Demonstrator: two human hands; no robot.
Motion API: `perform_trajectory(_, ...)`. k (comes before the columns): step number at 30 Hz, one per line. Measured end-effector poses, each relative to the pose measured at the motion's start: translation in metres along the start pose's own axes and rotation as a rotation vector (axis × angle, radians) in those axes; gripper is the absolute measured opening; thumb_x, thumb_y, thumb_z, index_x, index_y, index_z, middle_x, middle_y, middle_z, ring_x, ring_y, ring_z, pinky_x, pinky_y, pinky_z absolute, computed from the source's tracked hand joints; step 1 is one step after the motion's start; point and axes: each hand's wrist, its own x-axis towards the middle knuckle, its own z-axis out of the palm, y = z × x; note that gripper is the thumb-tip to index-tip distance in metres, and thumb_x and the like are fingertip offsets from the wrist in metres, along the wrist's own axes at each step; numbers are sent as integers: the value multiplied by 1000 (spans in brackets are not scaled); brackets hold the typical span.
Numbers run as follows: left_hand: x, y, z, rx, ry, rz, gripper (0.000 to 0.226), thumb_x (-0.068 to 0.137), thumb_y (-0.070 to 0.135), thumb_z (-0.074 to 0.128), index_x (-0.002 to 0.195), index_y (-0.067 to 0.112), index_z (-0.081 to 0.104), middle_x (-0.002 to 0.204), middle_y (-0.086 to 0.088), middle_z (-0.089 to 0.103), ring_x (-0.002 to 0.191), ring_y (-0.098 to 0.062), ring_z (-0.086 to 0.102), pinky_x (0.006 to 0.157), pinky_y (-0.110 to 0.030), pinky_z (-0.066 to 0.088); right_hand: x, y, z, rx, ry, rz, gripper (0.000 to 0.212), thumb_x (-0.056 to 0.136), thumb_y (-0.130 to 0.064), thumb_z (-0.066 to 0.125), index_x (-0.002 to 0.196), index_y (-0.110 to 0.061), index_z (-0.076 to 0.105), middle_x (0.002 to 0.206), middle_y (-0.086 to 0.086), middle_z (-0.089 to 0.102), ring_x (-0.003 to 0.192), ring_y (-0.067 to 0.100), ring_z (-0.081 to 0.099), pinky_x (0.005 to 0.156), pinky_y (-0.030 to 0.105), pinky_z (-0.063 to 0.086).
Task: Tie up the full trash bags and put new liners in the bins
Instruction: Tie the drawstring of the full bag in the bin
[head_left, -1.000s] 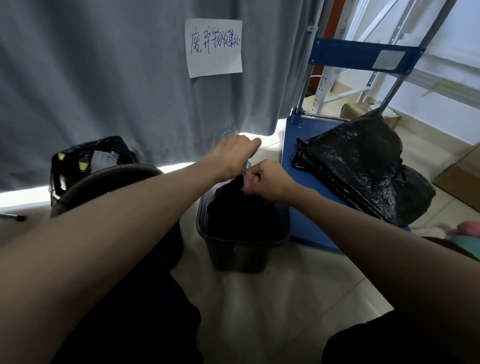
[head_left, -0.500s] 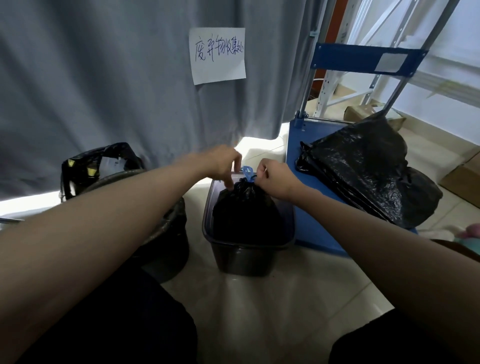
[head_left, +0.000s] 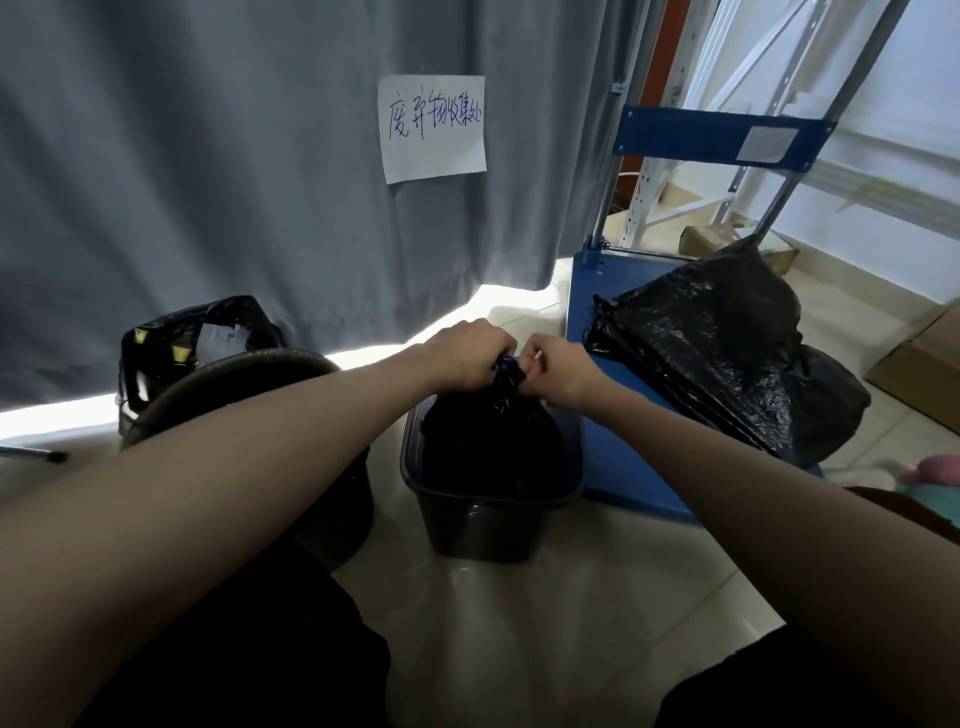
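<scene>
A full black trash bag (head_left: 491, 441) sits in a dark rectangular bin (head_left: 480, 525) on the floor in front of me. Its top is gathered into a neck with blue drawstring showing. My left hand (head_left: 467, 353) and my right hand (head_left: 558, 371) pinch that neck from either side, fingers closed on the drawstring ends. A round dark bin (head_left: 244, 379) stands to the left, partly behind my left forearm. Behind it a second bin holds an open black bag (head_left: 200, 332) with rubbish showing.
A blue platform cart (head_left: 613, 467) stands right of the rectangular bin, with a heap of black bags (head_left: 727, 353) on it. A grey curtain (head_left: 208, 182) with a handwritten paper sign (head_left: 432, 127) hangs behind. Cardboard boxes (head_left: 919, 384) lie at far right.
Both hands have drawn together at the bag's neck; the blue drawstring loop seen between them half a second ago is now mostly covered by my fingers.
</scene>
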Motion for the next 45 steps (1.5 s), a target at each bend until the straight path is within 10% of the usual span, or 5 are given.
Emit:
perform_trajectory(5,4,7,-19,-25,182,-7,18,76,5,53,72,22,46,81,-8,56,73,-28,50,58,-32,33,-2,17,-2,-140,-55,53,34,78,-10,70,99,-12,43,101,17,61,90,31,57,78,39,48)
perform_trajectory(10,4,9,-55,-138,370,-20,14,74,8,50,78,20,46,87,-10,61,85,-37,56,66,-41,46,-2,1,-15,104,126,-47,49,81,-20,68,124,-21,46,68,0,54,60,13,51,61,28,43)
perform_trajectory(17,3,12,-92,-326,772,14,19,79,8,47,95,15,54,95,2,56,91,-24,53,78,-37,44,-3,-46,-33,290,455,-174,23,76,-53,50,89,-35,58,84,2,56,75,12,55,69,38,45)
perform_trajectory(25,6,6,-133,-446,975,5,23,81,12,56,103,19,59,99,8,60,86,-5,49,79,-17,38,17,-88,-74,251,625,-156,21,91,-15,56,107,-18,69,94,0,68,91,20,65,80,32,51)
perform_trajectory(45,109,-94,-179,-295,730,-278,4,77,20,50,78,17,48,92,-12,64,87,-33,59,69,-39,47,178,-149,-94,309,597,-71,44,92,1,38,120,-16,67,111,11,69,102,27,63,87,30,50)
